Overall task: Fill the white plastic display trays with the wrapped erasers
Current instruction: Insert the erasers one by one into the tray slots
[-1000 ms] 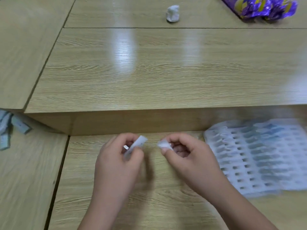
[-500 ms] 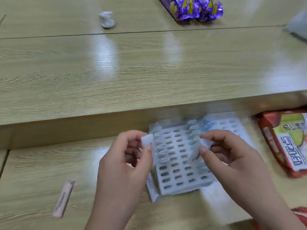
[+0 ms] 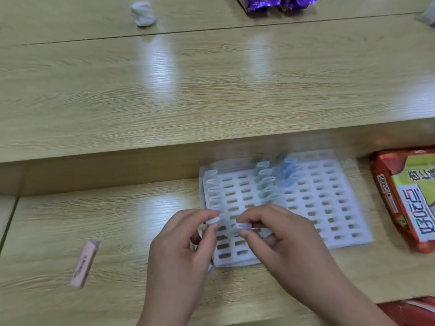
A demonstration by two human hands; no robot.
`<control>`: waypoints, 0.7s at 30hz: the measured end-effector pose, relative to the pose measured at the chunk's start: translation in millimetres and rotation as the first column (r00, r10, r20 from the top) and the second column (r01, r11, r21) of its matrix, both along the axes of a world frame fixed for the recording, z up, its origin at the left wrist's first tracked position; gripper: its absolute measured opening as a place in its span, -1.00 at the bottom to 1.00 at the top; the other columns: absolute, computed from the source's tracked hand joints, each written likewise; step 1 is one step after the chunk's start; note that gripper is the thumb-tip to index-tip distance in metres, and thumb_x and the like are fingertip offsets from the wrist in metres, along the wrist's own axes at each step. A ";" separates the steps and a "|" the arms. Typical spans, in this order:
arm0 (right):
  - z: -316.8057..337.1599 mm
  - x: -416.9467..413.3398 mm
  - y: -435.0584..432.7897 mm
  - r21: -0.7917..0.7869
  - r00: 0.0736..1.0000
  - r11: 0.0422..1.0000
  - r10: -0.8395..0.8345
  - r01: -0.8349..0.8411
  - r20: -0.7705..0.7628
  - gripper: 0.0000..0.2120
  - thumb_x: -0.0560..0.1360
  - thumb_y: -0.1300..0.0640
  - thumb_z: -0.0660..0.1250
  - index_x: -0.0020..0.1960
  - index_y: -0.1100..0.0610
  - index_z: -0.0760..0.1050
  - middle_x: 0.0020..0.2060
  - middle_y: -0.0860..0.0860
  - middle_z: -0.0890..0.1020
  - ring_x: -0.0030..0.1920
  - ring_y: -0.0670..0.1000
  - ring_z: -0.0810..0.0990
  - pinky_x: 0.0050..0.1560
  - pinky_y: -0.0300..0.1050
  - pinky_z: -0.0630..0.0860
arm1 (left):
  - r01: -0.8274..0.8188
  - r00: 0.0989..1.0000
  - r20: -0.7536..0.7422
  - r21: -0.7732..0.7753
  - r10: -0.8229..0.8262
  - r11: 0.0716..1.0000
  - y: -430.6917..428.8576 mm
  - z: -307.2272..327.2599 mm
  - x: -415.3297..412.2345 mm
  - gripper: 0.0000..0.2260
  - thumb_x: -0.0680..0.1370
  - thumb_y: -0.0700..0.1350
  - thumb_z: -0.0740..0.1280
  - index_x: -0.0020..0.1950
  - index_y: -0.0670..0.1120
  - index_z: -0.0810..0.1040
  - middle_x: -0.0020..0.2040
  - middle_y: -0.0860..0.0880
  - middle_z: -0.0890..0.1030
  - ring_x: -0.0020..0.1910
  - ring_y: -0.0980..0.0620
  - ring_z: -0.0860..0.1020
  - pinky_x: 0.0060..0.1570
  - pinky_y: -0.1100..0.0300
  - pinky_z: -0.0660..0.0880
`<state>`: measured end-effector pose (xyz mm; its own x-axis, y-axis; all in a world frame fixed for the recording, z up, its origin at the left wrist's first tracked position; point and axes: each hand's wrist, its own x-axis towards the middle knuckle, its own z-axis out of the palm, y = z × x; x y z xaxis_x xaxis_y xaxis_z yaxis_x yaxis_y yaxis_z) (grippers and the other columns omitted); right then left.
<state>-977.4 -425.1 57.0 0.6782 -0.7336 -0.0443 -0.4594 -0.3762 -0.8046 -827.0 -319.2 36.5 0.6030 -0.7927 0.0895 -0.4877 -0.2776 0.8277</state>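
Note:
Two white slotted display trays (image 3: 329, 208) lie side by side on the lower wooden desk. Several wrapped erasers (image 3: 264, 182) stand in slots down the left column and near the middle. My left hand (image 3: 183, 250) pinches a small wrapped eraser (image 3: 212, 221) over the left tray's lower left part. My right hand (image 3: 282, 238) pinches another wrapped eraser (image 3: 242, 225) just beside it, above the tray's slots. A pink wrapped eraser (image 3: 84, 263) lies loose on the desk to the left.
A red and green snack packet (image 3: 409, 201) lies right of the trays. On the raised desk behind sit a crumpled white wad (image 3: 143, 14) and purple foil packets (image 3: 277, 2). A red item (image 3: 414, 311) shows at the bottom right corner.
The view swung right and settled on the trays. Both hands came closer together and lower over the left tray, each still pinching its eraser.

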 end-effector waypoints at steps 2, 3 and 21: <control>-0.6 1.0 0.0 -0.022 1.000 1.000 0.013 -0.013 -0.004 -0.77 0.50 0.08 0.45 0.04 -0.20 0.51 0.01 -0.39 0.55 -0.07 -0.35 0.57 -0.18 -0.55 0.42 | -0.017 1.000 -0.008 -0.016 0.017 1.000 1.0 -2.1 0.0 -0.76 0.49 -0.13 0.48 -0.01 0.24 0.64 -0.10 0.24 0.58 -0.32 0.17 0.49 -0.29 0.53 0.33; -0.7 2.2 -0.1 -0.028 1.000 0.999 0.020 -0.020 -0.006 -0.78 0.50 0.07 0.44 0.04 -0.20 0.51 0.01 -0.39 0.56 -0.07 -0.35 0.57 -0.18 -0.52 0.43 | -0.024 1.000 -0.010 -0.023 0.024 0.999 1.4 -2.6 0.2 -0.78 0.49 -0.09 0.46 0.00 0.25 0.63 -0.11 0.26 0.57 -0.32 0.17 0.49 -0.29 0.53 0.33; -13.3 8.4 17.1 -0.433 0.962 0.870 0.144 -0.236 -0.234 -0.74 0.36 0.17 0.58 -0.01 -0.01 0.62 -0.15 -0.13 0.65 -0.25 -0.05 0.63 -0.43 -0.13 0.54 | 0.033 0.996 0.089 -0.086 -0.025 0.996 6.7 -21.9 1.9 -0.83 0.55 0.05 0.35 0.10 0.27 0.60 0.02 0.29 0.59 -0.19 0.24 0.54 -0.16 0.50 0.38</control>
